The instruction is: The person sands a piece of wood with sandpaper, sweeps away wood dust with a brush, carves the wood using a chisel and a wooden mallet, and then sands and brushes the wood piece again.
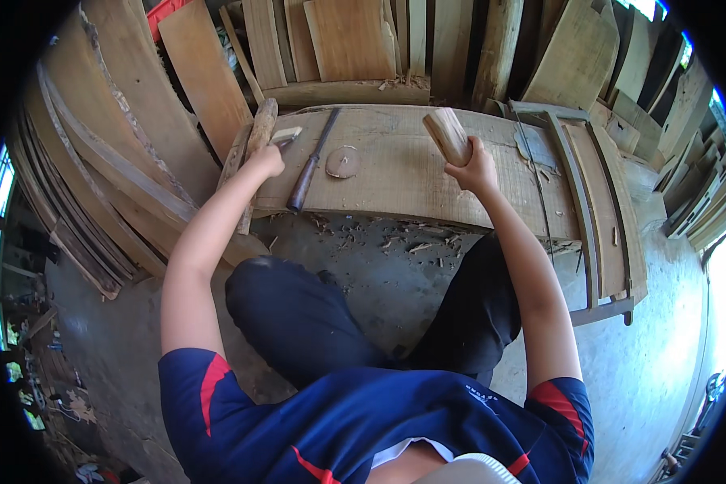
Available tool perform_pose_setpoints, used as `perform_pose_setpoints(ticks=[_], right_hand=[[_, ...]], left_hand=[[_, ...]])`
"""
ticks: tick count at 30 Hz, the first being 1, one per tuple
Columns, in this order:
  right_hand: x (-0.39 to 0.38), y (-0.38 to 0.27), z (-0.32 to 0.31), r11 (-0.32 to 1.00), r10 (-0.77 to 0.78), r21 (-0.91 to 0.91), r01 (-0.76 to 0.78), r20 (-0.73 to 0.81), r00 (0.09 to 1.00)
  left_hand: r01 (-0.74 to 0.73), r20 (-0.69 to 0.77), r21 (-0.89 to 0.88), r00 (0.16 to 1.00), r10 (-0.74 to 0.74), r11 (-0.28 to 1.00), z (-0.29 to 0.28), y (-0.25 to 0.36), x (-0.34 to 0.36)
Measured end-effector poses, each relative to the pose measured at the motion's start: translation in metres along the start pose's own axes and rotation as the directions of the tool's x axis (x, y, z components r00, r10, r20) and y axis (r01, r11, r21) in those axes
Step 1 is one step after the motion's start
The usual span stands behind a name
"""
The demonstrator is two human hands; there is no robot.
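My right hand is closed round the lower end of a short, split wood block, which is tilted above the bench. At the bench's left, my left hand is closed on what looks like a flat brush with a pale end and a dark band. Its handle is hidden in my fingers. Beside that hand, a rough wooden stick lies along the bench's left edge. Between my hands lie a long chisel with a dark wooden handle and a round wooden disc.
The low wooden bench stands before my knees, with wood chips on the floor under its near edge. A slatted wooden frame rests at its right end. Boards lean along the back, and more planks stand at left.
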State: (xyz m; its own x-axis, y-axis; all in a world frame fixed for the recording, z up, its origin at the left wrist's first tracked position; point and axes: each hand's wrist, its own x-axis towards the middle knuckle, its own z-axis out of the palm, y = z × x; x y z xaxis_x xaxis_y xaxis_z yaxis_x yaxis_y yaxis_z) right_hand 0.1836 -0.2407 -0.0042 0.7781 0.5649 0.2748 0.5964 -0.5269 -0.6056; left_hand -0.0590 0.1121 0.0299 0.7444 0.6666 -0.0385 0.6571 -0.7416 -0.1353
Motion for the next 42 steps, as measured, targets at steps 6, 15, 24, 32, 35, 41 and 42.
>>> perform_pose_setpoints(ticks=[6,15,24,32,35,41,42], right_hand=[[-0.018,-0.053,-0.025,0.867,-0.193,0.391,0.308,-0.306,0.932],[-0.063,-0.131,-0.062,-0.132,-0.267,0.969,-0.208,0.167,0.949],[-0.086,-0.138,-0.052,0.115,-0.070,0.978,-0.172,0.181,0.981],[-0.112,-0.154,-0.059,0.311,-0.141,0.945,0.102,-0.060,0.988],[-0.115,-0.160,-0.058,0.346,-0.133,0.925,0.154,-0.114,0.985],[-0.116,-0.159,-0.050,0.574,-0.155,0.763,0.299,-0.257,0.954],[-0.116,-0.158,-0.049,0.574,-0.154,0.763,0.297,-0.256,0.954]], left_hand=[[-0.087,0.000,-0.217,0.996,0.089,0.972,-0.011,0.009,-0.015],[-0.336,-0.318,-0.942,0.898,0.305,0.009,-0.098,0.130,-0.107],[-0.369,-0.435,-0.895,0.848,0.303,-0.250,-0.115,0.182,-0.160],[-0.363,-0.410,-0.861,0.910,0.063,-0.358,-0.106,0.180,-0.184],[-0.339,-0.401,-0.855,0.912,0.087,-0.392,-0.109,0.174,-0.187],[-0.300,-0.374,-0.830,0.925,0.071,-0.470,-0.102,0.170,-0.185],[-0.296,-0.372,-0.825,0.926,0.069,-0.482,-0.101,0.171,-0.185]])
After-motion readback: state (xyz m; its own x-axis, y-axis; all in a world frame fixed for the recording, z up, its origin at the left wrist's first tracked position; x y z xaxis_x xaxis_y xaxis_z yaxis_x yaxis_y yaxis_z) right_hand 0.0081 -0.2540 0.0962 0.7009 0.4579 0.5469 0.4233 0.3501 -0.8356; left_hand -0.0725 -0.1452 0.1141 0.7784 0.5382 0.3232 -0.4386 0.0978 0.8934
